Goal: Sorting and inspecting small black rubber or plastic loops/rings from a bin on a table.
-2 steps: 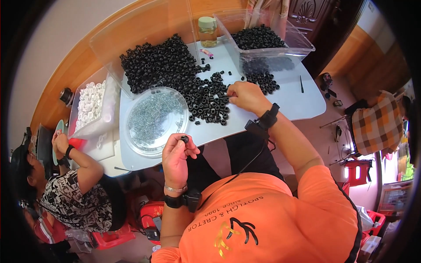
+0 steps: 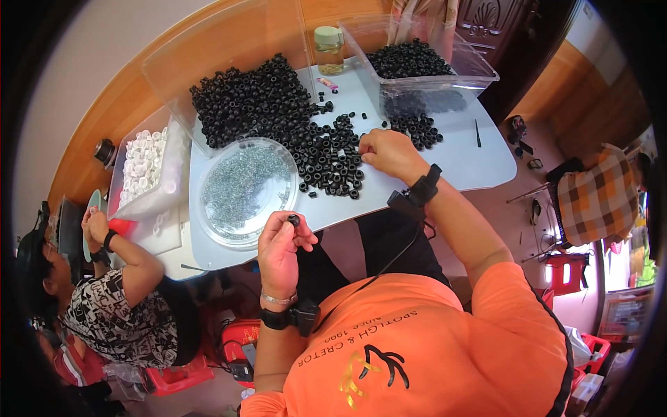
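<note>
In my left hand (image 2: 280, 244), just past the table's front edge, a small black ring-shaped part (image 2: 293, 220) is pinched between thumb and fingers. My right hand (image 2: 394, 156) rests low over the table, fingers pressed together at the right side of a loose spread of black parts (image 2: 332, 156). Whatever lies between those fingertips is hidden. Left of that spread, close to my left hand, sits a round clear tray (image 2: 240, 242) of tiny shiny pale pieces (image 2: 243, 184). A large heap of black parts (image 2: 246, 104) spills from a clear bin lying on its side (image 2: 167, 80).
Another clear bin (image 2: 479, 73) holding black parts stands at the back right, beside a lidded jar (image 2: 328, 52). A thin dark tool (image 2: 478, 133) lies near the right edge. At left, a co-worker (image 2: 125, 306) sits by a bin of white parts (image 2: 144, 167).
</note>
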The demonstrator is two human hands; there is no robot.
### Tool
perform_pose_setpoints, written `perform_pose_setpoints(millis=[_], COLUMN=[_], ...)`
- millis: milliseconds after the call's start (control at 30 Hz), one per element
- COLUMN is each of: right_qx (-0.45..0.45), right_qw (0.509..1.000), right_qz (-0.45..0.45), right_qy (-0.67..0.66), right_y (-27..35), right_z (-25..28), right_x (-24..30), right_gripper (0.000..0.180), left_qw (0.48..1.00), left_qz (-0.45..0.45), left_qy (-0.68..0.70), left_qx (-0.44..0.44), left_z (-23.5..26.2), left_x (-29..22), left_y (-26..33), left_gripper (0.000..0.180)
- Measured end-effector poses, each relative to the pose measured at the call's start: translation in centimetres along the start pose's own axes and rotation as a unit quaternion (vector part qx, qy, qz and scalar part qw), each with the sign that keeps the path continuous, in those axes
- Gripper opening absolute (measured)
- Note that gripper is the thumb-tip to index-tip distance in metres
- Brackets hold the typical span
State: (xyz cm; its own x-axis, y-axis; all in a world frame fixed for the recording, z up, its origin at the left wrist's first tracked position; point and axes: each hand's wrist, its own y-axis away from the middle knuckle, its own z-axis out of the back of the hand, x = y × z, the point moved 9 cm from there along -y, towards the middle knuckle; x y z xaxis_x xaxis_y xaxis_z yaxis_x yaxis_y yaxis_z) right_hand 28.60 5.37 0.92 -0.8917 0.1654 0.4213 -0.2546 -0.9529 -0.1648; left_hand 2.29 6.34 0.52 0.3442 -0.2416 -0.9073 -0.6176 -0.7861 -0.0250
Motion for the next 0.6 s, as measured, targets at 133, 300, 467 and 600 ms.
perform_pose_setpoints(millis=[133, 300, 467, 600], right_qx=[-0.014, -0.008, -0.024, -0.005], right_qw=[1.000, 0.999, 0.998, 1.000], right_qz=[0.011, 0.034, 0.038, 0.024], right_qy=[-0.007, -0.024, 0.033, -0.001], right_y=[0.3, 0.0, -0.4, 0.1], right_z=[0.1, 0.0, -0.4, -0.1], right_x=[0.0, 0.9, 0.8, 0.7], right_gripper=[0.014, 0.015, 0.015, 0.014], left_qw=[1.000, 1.000, 1.000, 1.000], left_qz=[0.012, 0.019, 0.024, 0.022], left_qy=[0.007, -0.006, -0.009, -0.013], left_qx=[0.005, 0.006, 0.010, 0.004], left_z=[-0.3, -0.1, -0.2, 0.4], left_x=[0.4, 0.8, 0.9, 1.0], left_y=[-0.1, -0.1, -0.2, -0.3], left_gripper=[0.023, 0.023, 0.022, 0.022])
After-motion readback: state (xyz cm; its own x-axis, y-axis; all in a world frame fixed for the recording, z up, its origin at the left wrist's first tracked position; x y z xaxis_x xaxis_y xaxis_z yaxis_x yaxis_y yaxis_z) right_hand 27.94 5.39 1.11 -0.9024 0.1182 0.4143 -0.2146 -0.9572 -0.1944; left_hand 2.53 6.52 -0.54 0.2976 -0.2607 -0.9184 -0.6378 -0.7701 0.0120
